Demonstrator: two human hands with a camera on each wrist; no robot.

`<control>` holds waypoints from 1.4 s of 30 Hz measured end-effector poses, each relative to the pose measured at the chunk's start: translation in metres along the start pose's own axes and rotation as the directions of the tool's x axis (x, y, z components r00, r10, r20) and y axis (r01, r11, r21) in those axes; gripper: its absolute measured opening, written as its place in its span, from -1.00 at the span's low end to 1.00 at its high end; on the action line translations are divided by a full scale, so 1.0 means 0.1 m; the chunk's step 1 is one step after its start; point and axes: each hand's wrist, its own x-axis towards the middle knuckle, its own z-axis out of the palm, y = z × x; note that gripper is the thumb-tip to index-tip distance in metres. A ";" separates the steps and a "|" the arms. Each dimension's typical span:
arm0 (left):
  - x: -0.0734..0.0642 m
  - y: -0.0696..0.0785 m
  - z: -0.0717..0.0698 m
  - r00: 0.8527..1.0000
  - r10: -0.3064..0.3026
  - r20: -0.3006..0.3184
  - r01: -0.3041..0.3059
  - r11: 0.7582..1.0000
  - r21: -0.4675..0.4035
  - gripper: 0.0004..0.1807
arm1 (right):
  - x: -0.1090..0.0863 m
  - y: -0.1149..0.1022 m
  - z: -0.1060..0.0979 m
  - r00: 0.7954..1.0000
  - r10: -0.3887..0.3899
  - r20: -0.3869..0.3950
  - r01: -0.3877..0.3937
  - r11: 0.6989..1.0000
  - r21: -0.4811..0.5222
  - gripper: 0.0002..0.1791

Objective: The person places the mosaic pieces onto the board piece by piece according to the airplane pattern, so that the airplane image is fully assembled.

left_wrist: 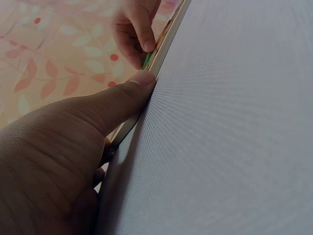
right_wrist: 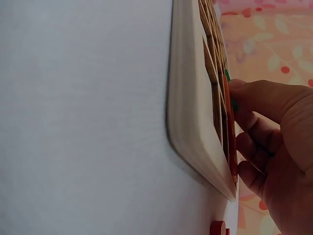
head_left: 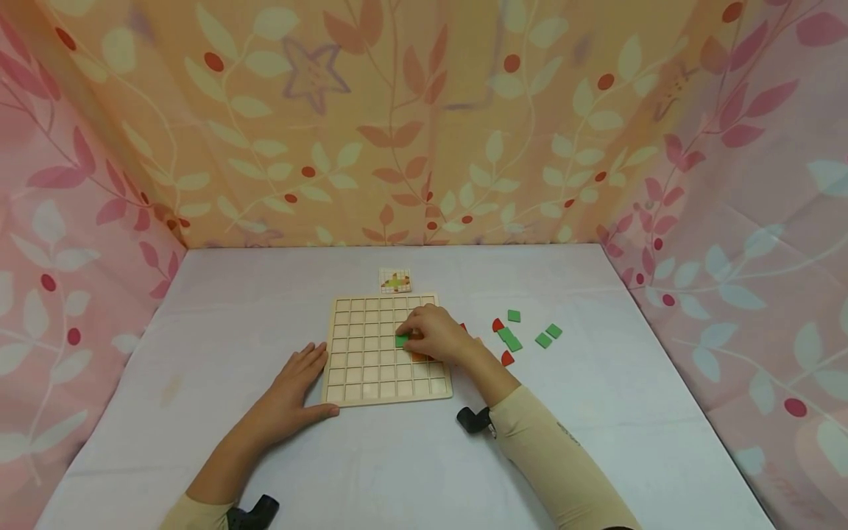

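Observation:
A wooden grid board (head_left: 371,375) lies flat on the white table. My left hand (head_left: 291,390) rests at its lower left corner, fingers extended along the left edge and thumb along the front edge. Over the board's right half, my right hand (head_left: 433,335) pinches a green square tile (head_left: 401,341) between thumb and fingers, right at the grid cells. The same tile (right_wrist: 234,104) shows at the fingertips in the right wrist view. An orange piece (head_left: 419,358) sits in the grid below that hand, partly covered by it.
A small pattern card (head_left: 395,281) lies behind the board. To the right are several loose green squares (head_left: 554,331) and red rounded pieces (head_left: 507,358), one red piece partly behind my right hand. Patterned cloth walls (head_left: 424,147) enclose the table's back and sides.

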 end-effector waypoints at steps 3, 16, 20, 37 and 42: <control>0.01 0.00 0.00 1.000 -0.006 0.003 0.006 1.000 0.001 0.22 | 0.00 -0.01 -0.01 1.000 -0.001 0.008 0.001 1.000 0.003 -0.73; 0.02 -0.01 0.03 1.000 -0.008 -0.001 0.008 1.000 0.011 0.23 | 0.02 -0.02 -0.03 0.998 0.025 0.052 -0.024 0.999 -0.022 -0.70; 0.02 -0.02 0.02 1.000 -0.004 -0.005 0.004 1.000 0.004 0.22 | -0.02 -0.05 -0.11 0.999 -0.004 0.037 0.004 1.000 -0.019 -0.70; 0.01 -0.05 0.05 1.000 -0.002 0.004 0.002 1.000 0.000 0.25 | -0.74 0.06 -0.82 0.983 0.022 -0.181 -0.016 0.999 0.037 -0.71; 0.02 -0.05 0.04 1.000 0.005 -0.004 -0.005 1.000 0.006 0.26 | -0.94 0.18 -0.92 0.968 0.062 -0.243 -0.050 0.997 0.053 -0.70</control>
